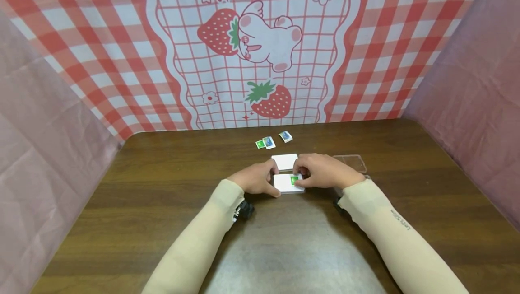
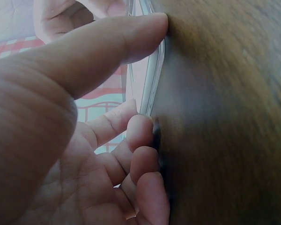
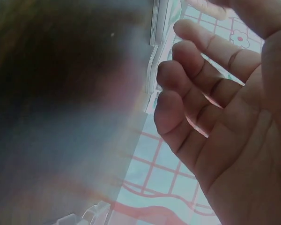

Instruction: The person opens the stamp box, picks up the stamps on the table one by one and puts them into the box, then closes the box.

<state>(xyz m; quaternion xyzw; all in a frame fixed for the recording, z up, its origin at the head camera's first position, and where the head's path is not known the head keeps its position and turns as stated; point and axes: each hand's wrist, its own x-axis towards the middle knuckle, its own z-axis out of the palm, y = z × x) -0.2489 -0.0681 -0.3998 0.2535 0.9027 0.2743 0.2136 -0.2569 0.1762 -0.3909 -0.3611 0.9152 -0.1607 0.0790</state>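
Note:
A thin white rectangular case [image 1: 284, 184] lies flat on the table. My left hand [image 1: 255, 177] holds its left end between thumb and fingers; the layered edge of the case [image 2: 153, 84] shows in the left wrist view. On the right half of the case is a small green square sticker [image 1: 294, 179]. With thumb and index finger, my right hand [image 1: 325, 171] pinches at this sticker; the tips partly cover it. A second white case [image 1: 285, 162] lies just behind the first. The right wrist view shows the other fingers of my right hand [image 3: 210, 93] loosely bent.
Farther back lie a small green sticker [image 1: 260, 144], a blue picture sticker [image 1: 269, 142] touching it, and another blue picture piece [image 1: 285, 136]. A clear plastic lid [image 1: 352, 163] is at the right, partly behind my right arm. A patterned cloth [image 1: 260, 59] hangs behind the wooden table [image 1: 170, 185].

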